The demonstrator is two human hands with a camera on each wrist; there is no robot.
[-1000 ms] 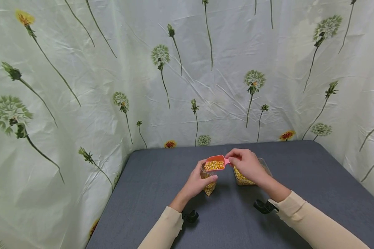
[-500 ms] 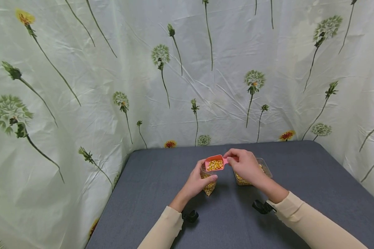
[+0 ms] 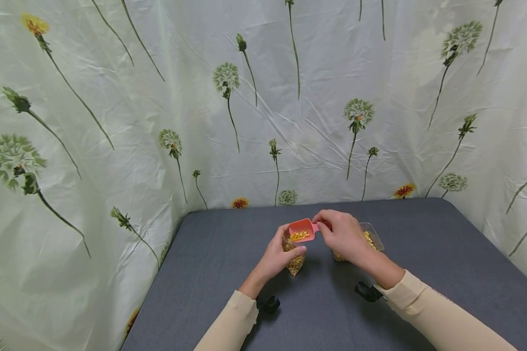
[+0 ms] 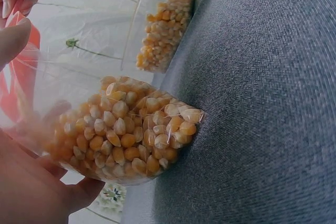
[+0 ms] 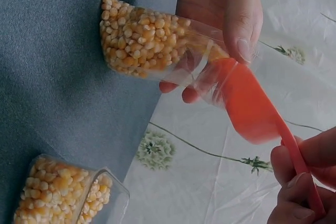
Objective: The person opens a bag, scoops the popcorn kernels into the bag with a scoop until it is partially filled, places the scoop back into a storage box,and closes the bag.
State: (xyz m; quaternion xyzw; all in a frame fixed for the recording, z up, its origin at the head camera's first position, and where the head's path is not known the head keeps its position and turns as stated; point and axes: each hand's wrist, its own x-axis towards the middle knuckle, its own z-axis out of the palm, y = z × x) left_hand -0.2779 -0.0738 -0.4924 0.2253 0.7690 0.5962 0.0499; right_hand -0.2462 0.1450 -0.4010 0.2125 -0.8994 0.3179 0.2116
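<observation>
A clear plastic bag, partly filled with yellow corn kernels, stands with its lower end on the table. My left hand grips it around the upper part, thumb on the near side and fingers behind. By its handle my right hand pinches a pinkish-red scoop. The scoop tilts down to the left, its lip inside the bag's mouth, as the right wrist view shows. Some kernels lie toward the lip of the scoop.
A clear rectangular container with more corn kernels stands on the dark grey table, partly behind my right hand in the head view. A pale curtain with a dandelion print hangs behind the table.
The scoop has tilted further into the bag's mouth and holds fewer kernels than before. My right hand has shifted slightly left; my left hand and the bag have stayed put.
</observation>
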